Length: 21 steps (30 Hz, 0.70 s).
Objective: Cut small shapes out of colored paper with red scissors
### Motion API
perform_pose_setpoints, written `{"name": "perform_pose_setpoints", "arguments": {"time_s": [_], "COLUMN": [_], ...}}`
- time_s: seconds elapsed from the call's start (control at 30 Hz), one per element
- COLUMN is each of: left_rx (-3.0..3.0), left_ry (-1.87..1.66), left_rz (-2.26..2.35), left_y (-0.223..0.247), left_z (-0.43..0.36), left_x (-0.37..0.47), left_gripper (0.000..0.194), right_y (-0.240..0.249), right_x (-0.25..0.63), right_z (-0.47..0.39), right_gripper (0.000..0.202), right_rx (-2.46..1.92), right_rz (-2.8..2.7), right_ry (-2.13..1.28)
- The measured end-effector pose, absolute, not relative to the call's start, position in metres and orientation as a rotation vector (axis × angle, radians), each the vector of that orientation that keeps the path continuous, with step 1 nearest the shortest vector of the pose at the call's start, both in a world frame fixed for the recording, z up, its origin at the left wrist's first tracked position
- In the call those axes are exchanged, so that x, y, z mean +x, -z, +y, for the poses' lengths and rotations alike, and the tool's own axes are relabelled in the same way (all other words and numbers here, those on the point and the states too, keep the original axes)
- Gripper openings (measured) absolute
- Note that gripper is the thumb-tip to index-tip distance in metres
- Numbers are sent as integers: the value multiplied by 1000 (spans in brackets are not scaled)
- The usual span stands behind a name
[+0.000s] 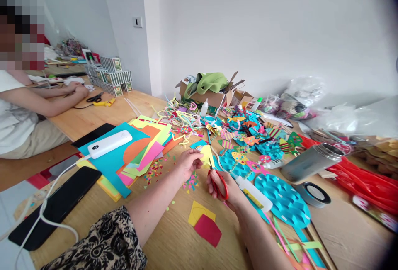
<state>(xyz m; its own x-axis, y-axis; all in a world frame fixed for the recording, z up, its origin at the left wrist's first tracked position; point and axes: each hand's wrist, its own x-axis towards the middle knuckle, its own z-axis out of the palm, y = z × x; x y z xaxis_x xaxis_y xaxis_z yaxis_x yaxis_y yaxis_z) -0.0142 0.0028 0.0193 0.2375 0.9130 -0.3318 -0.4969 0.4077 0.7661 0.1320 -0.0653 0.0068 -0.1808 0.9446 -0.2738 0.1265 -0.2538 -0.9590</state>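
Between the fingers of my left hand (188, 164) is a piece of yellow paper (206, 154), pinched by its left side. My right hand (224, 191) is closed around the red handles of a pair of scissors (222, 184); the blades meet the lower edge of the yellow paper. Nearer to me on the table lie a yellow paper square (193, 212) with a drawn outline and a dark red paper piece (208, 230) overlapping it. Tiny paper scraps (154, 171) are scattered beside my left wrist. A white glue bottle (255, 194) lies right of my right hand.
Stacked coloured paper (107, 137) with a white power bank (110, 143) lies left, near a black phone (56, 207). Paper fish (239, 158), blue discs (282, 199), a metal flask (311, 162) and a tape roll (312, 194) crowd the right. Another person's hands (76, 89) rest far left.
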Motion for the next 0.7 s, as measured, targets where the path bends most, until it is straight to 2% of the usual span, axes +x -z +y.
{"name": "perform_pose_setpoints", "arguments": {"time_s": [0.53,0.7], "left_rx": [501,588], "left_ry": [-1023,-983], "left_rz": [727,731], "left_y": [-21,-20], "left_z": [0,-1], "left_x": [-13,-12], "left_gripper": [24,30], "right_y": [-10,-10], "right_x": [131,130], "right_z": [-65,-64], "right_gripper": [65,64], "right_rx": [-1298,-1300], "right_rz": [-1145,-1154], "right_ry": [-1531,-1536]}}
